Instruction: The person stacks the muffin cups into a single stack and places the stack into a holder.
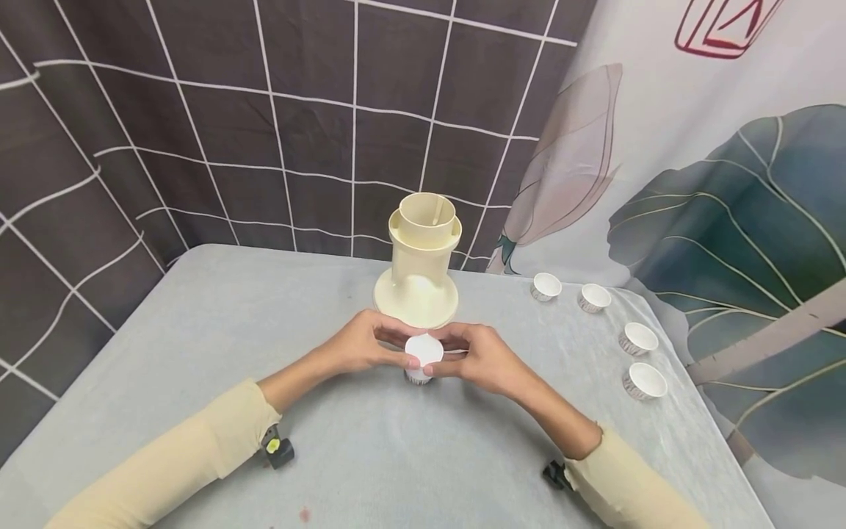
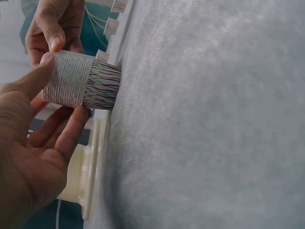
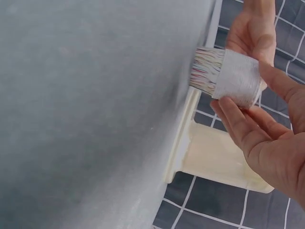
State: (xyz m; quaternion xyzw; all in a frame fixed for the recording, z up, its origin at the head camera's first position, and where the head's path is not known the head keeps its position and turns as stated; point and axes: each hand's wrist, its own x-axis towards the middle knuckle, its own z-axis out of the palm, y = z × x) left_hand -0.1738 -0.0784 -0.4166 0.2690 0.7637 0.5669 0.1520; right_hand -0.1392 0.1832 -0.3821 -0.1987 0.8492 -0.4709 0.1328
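Between both hands stands an upright stack of nested paper baking cups (image 1: 424, 350), white inside. In the left wrist view the stack (image 2: 71, 78) shows many ribbed white rims above the lowest cup's wavy coloured lines, and its base meets the tabletop. My left hand (image 1: 370, 342) grips the stack from the left, thumb on the near side and fingers round the back. From the right, my right hand (image 1: 485, 356) holds it the same way, both thumbs near the upper rim. Just behind the hands rises a cream plastic stand (image 1: 423, 283) with an open tube on top.
Several single baking cups (image 1: 639, 338) stand apart along the table's right side. Grey cloth covers the table (image 1: 264, 294). A dark gridded curtain (image 1: 317, 139) hangs behind it, and a leaf-patterned curtain (image 1: 760, 206) hangs on the right.
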